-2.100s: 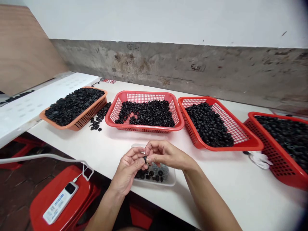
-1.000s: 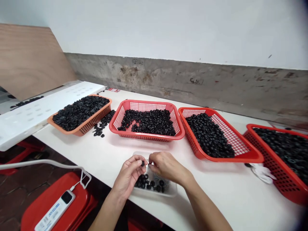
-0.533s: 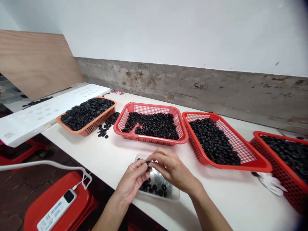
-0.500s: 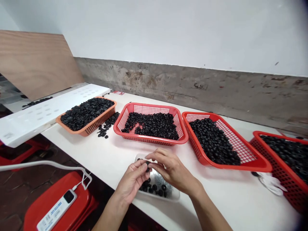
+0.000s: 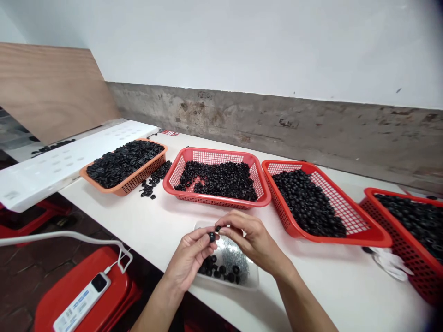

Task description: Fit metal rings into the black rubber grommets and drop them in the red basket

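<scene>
My left hand (image 5: 189,259) pinches a small black rubber grommet (image 5: 212,237) between thumb and fingertips. My right hand (image 5: 249,238) is just to the right of it, its fingertips closed on a second small black piece (image 5: 218,228). Below both hands lies a shallow translucent plastic tray (image 5: 226,285). It holds several black rubber grommets (image 5: 221,269) and a heap of small silvery metal parts (image 5: 235,254). My hands hide the tray's far part.
Along the white table (image 5: 321,281) stand an orange basket (image 5: 138,171) and several red mesh baskets (image 5: 214,156) of black rubber parts. Loose black rings (image 5: 150,182) lie beside the orange basket. White gloves (image 5: 391,267) lie at right; a red stool (image 5: 83,295) stands below left.
My hands have drawn slightly apart, and a small black piece now shows separately at each hand's fingertips. The view has settled since the earliest frames.
</scene>
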